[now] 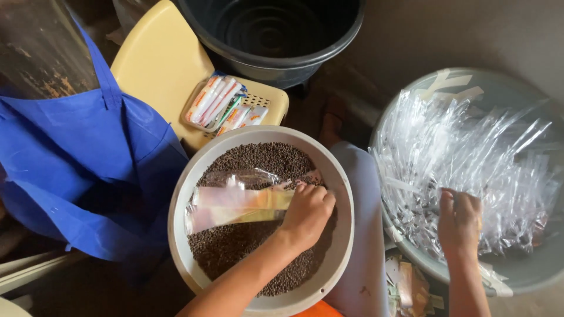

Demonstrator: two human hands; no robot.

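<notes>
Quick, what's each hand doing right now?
Left hand: closed on a long clear plastic packet over the white bowl of small dark pellets.
Right hand: resting on the pile of clear packets; grip cannot be told.

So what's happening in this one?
A person sits over a white basin full of small dark seeds. The left hand grips a narrow clear packet lying across the seeds. The right hand reaches into a grey tub piled with empty clear packets. A blue bag, a cream chair with filled packets and a dark bucket stand nearby.
</notes>
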